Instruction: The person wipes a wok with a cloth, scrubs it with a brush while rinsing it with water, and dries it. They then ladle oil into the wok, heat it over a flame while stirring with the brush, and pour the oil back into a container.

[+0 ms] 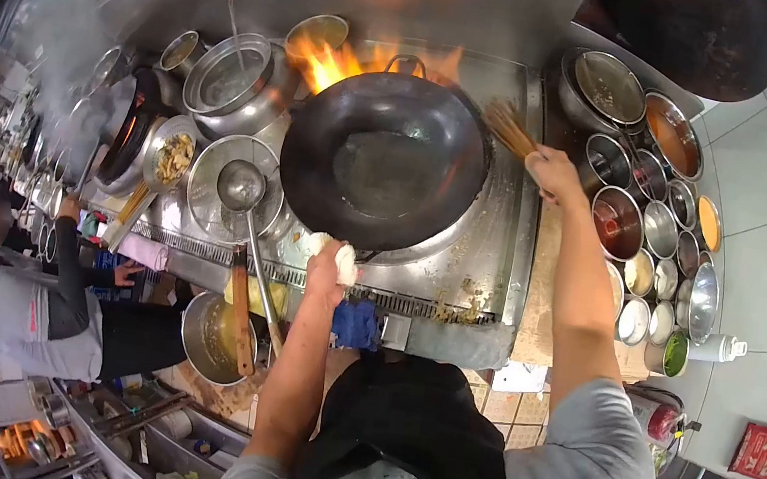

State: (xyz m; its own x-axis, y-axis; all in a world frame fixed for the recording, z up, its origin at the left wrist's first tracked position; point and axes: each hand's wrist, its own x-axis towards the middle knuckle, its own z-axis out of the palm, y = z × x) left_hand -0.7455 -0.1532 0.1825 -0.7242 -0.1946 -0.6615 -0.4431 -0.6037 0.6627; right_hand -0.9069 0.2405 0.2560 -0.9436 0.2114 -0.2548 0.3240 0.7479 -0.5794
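Observation:
A large black wok (pixel 318 147) sits over the burner, tilted a little, with a shallow pool of liquid (pixel 378 175) in its bottom. At its near rim, my left hand (pixel 324 269) is closed around a folded white cloth (pixel 347 262); the grip on the wok's edge is hidden beneath the cloth. My right hand (pixel 554 173) holds a bamboo wok brush (pixel 507 126) by its near end, the bristles pointing toward the wok's right rim and apart from its inside.
Flames (pixel 337 66) rise behind the wok. To the left are a ladle (pixel 242 186) over a strainer (pixel 205 185) and a metal pot (pixel 204 347). Several seasoning containers (pixel 616 223) line the right. A co-worker (pixel 36 308) stands at far left.

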